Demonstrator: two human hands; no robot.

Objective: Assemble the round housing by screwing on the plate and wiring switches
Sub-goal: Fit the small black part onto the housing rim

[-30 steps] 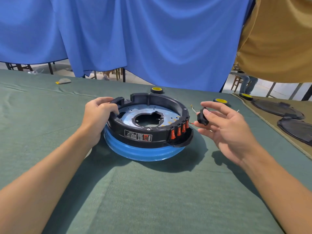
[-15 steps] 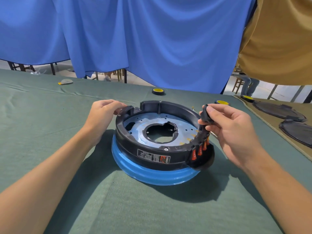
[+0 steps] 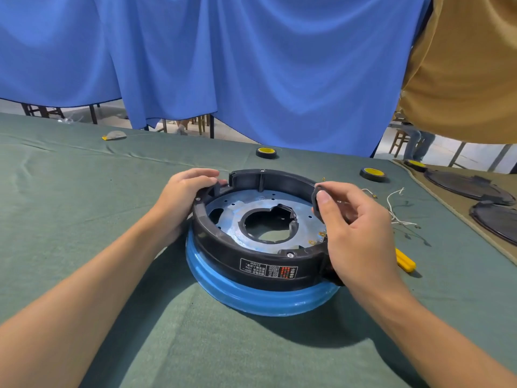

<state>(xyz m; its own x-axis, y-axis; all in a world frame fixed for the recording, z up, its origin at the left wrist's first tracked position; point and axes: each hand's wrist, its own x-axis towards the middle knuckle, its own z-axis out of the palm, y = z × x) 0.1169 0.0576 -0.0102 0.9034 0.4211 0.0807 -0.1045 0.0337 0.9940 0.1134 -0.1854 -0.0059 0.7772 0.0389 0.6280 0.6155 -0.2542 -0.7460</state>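
Observation:
The round black housing [image 3: 260, 264] sits on a blue ring base [image 3: 251, 298] in the middle of the green cloth. A silver metal plate [image 3: 237, 208] with a large centre hole lies inside it. My left hand [image 3: 184, 197] grips the housing's far left rim. My right hand [image 3: 355, 228] pinches a small black switch part [image 3: 316, 201] between thumb and fingers, held against the inside of the right rim. That hand hides the row of red switches. A white label with red marks faces me on the housing's front wall.
Loose white wires [image 3: 394, 203] and a yellow screwdriver handle [image 3: 404, 260] lie right of the housing. Two black tape rolls with yellow cores [image 3: 266, 152] [image 3: 373, 174] sit farther back. Dark round covers [image 3: 470, 186] rest on a brown mat at far right. A person in tan stands at upper right.
The housing has turned so its label faces me and the red switches went behind my right hand. My right hand brought the black switch part over to the right rim.

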